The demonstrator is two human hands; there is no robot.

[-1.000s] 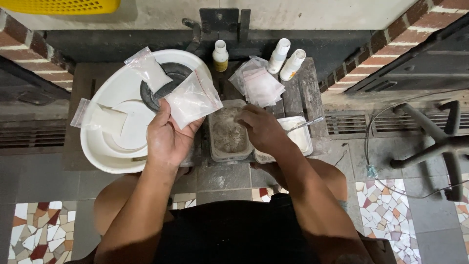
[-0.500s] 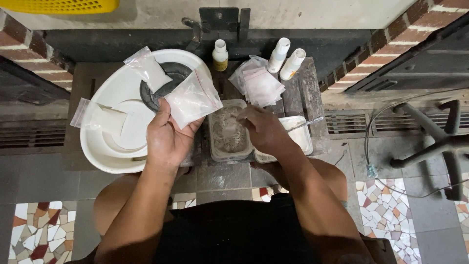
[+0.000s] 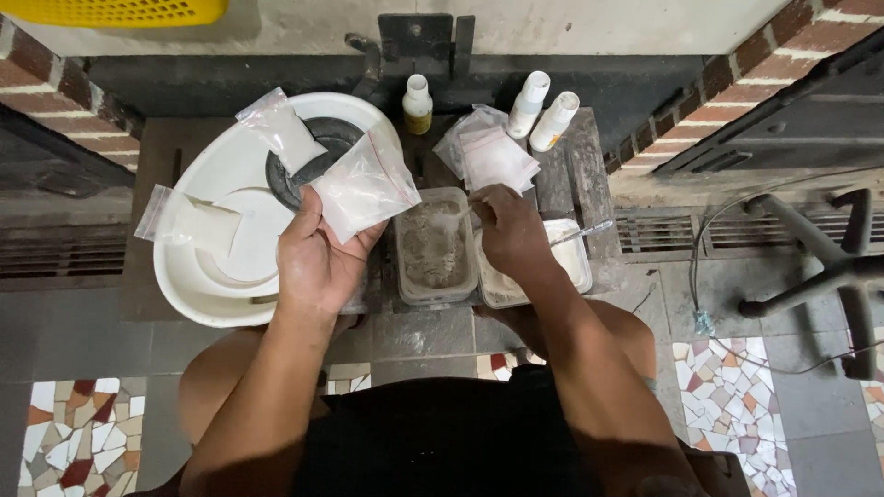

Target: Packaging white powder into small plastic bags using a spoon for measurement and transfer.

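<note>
My left hand (image 3: 316, 260) holds up a small clear zip bag (image 3: 365, 188) with white powder in it, at the rim of a large white basin (image 3: 198, 285). My right hand (image 3: 509, 232) is closed on a small spoon (image 3: 458, 218), its tip over a clear plastic tub of grey-brown powder (image 3: 431, 247). Next to that tub on the right, partly under my right wrist, is a second tub with white powder (image 3: 569, 260), a metal spoon (image 3: 586, 228) resting in it.
Two more filled bags (image 3: 279, 130) (image 3: 191, 220) lie on the basin with a dark round disc (image 3: 313, 164). A pile of empty zip bags (image 3: 490, 156) and three small bottles (image 3: 539, 112) stand behind the tubs. A metal stool frame (image 3: 829, 267) stands at right.
My right hand has lifted out of the grey powder tub and moved back and to the right, bringing the small spoon up. The left hand and its bag have stayed still.
</note>
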